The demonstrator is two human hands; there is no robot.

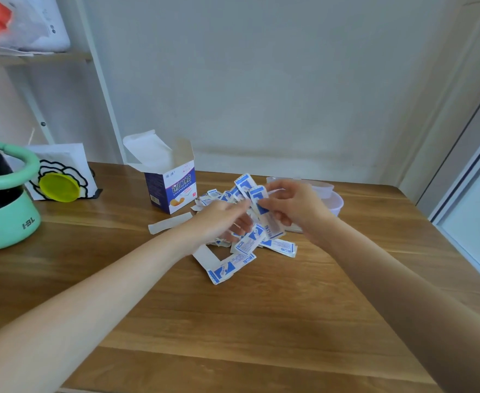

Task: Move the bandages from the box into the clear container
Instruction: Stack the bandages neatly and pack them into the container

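A blue and white bandage box [173,186] stands open on the wooden table [233,321], flaps up. Several blue and white wrapped bandages [234,265] lie in a loose pile to its right. My right hand [295,207] grips a small bunch of bandages [258,198] above the pile. My left hand [219,222] reaches into the pile with curled fingers touching the bunch and the wrappers below. The clear container [331,198] sits behind my right hand, mostly hidden by it.
A green and black appliance [3,205] stands at the left edge. A white card with a flower drawing and a yellow lid [60,187] leans near the wall. A loose white strip [170,222] lies left of the pile. A sliding door frame runs along the right.
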